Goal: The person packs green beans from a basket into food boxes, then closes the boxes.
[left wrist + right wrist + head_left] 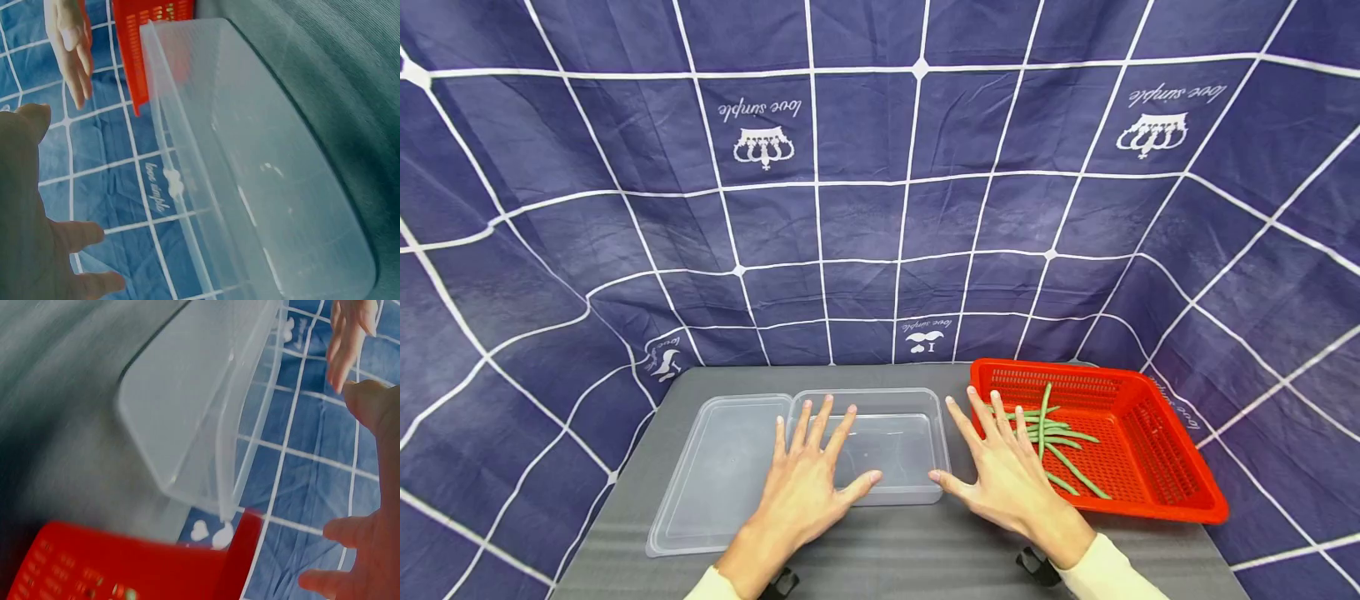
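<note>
My left hand [805, 487] is held with straight, spread fingers over the left part of a clear plastic container [891, 475]. Nothing is in its grasp. My right hand [1003, 475], fingers also spread, hovers between that container's right end and a red plastic basket [1180, 467]. It too holds nothing. Several green beans [1078, 471] lie in the basket's left half, partly covered by my right fingers in the head view. In the left wrist view the container [281, 187] stands beside the left hand, apart from it. To the container's left, a translucent lid [718, 467] lies flat.
The grey tabletop [895, 558] bears all of these. Dark blue cloth [865, 217] with white grid lines hangs behind and at both sides. Dark wrist straps show under both forearms.
</note>
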The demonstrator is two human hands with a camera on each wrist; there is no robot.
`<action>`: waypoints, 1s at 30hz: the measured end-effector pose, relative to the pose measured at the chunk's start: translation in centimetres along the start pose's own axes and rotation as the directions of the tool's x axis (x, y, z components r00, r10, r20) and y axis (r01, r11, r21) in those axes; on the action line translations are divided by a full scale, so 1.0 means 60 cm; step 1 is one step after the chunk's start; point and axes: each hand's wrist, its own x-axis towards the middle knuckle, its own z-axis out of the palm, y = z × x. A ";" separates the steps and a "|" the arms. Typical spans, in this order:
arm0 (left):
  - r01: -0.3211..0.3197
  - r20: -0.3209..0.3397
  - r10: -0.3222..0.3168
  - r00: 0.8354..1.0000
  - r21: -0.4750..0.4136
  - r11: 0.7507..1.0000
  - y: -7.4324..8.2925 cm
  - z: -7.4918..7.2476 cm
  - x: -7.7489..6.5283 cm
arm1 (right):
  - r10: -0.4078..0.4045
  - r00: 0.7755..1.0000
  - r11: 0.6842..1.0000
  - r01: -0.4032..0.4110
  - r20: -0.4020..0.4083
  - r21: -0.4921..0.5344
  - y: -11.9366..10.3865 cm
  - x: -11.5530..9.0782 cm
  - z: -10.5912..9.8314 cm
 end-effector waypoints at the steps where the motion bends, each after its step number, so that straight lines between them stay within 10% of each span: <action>1: 0.004 0.000 -0.004 1.000 -0.003 1.000 -0.003 0.002 0.000 | 0.003 1.000 1.000 -0.003 -0.004 0.001 0.005 -0.001 -0.001; 18: 0.143 0.073 -0.134 0.988 -0.134 0.981 -0.067 0.052 -0.004 | 0.056 0.998 0.997 -0.055 -0.016 0.048 0.085 -0.013 -0.021; 30: 0.251 0.154 -0.211 0.965 -0.323 0.912 -0.113 0.071 -0.005 | 0.073 0.997 0.995 -0.074 0.012 0.067 0.136 -0.008 -0.031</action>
